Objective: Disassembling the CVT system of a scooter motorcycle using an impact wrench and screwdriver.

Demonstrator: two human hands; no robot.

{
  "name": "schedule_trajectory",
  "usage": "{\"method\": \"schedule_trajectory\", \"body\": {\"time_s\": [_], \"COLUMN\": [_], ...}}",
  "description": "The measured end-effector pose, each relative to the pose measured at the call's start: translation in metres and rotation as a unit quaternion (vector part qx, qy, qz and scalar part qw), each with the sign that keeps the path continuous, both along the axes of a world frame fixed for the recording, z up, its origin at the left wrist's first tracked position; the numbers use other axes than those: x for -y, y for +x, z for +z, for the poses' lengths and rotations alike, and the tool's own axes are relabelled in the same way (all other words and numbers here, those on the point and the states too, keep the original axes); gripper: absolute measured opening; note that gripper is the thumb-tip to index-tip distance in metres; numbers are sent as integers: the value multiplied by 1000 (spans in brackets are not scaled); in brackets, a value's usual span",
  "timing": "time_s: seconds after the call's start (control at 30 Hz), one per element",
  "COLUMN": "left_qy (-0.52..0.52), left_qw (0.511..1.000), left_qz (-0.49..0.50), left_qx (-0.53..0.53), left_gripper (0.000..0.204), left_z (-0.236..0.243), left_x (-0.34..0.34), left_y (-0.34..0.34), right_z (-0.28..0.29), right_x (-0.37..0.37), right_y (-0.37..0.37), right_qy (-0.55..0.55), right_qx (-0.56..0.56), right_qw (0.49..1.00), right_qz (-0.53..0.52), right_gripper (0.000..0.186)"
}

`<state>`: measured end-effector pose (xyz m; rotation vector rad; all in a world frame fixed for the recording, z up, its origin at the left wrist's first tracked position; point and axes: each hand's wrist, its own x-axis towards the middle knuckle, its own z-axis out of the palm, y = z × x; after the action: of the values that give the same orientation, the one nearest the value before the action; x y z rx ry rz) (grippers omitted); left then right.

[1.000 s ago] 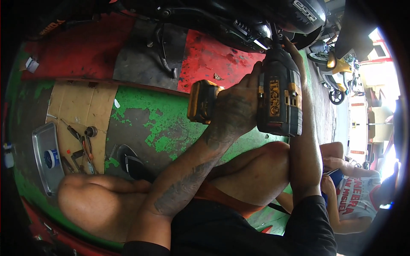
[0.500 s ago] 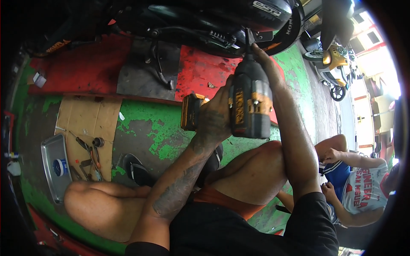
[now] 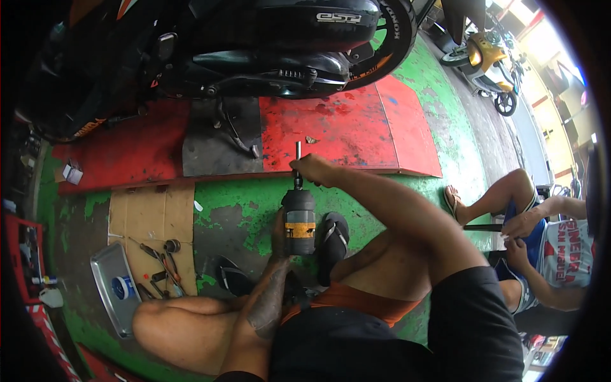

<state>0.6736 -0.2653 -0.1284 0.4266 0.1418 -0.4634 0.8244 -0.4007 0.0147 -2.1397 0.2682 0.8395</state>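
Note:
My left hand point(image 3: 278, 232) is closed around the grip of a black and yellow cordless impact driver point(image 3: 299, 224), mostly hidden behind the tool's body. The driver points away from me, over the green floor before the red platform. From its nose extends a slim metal socket extension point(image 3: 298, 151). My right hand point(image 3: 316, 170) reaches across from the right and pinches this extension near the driver's nose. Beyond both hands, a dark scooter point(image 3: 254, 73) stands on the red platform point(image 3: 324, 121), apart from the tool's tip.
A cardboard sheet point(image 3: 153, 213) at left bears several hand tools point(image 3: 164, 267). Beside it, a metal tray point(image 3: 107, 274) holds a blue tub point(image 3: 123, 288). Another person point(image 3: 541, 242) sits at right. A yellow motorcycle point(image 3: 487, 63) stands at the far right.
The driver has come back from the scooter's side, down and nearer to me. My right hand has drawn back from the scooter to the extension. The view has shifted, showing more of the scooter.

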Motion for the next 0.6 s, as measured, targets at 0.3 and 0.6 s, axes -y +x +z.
{"method": "schedule_trajectory", "body": {"time_s": [0.3,0.6], "left_qy": [80,564], "left_qw": [994,749], "left_qz": [-6,-108], "left_qx": [-75,331], "left_gripper": [35,47], "left_z": [-50,-52], "left_x": [-39,-100], "left_y": [-3,13], "right_z": [-80,-81], "right_x": [-7,54], "right_y": [-1,-11], "right_qy": [93,-211], "right_qx": [86,228], "right_qw": [981,947], "right_qz": [-149,-77], "right_gripper": [61,20]}}
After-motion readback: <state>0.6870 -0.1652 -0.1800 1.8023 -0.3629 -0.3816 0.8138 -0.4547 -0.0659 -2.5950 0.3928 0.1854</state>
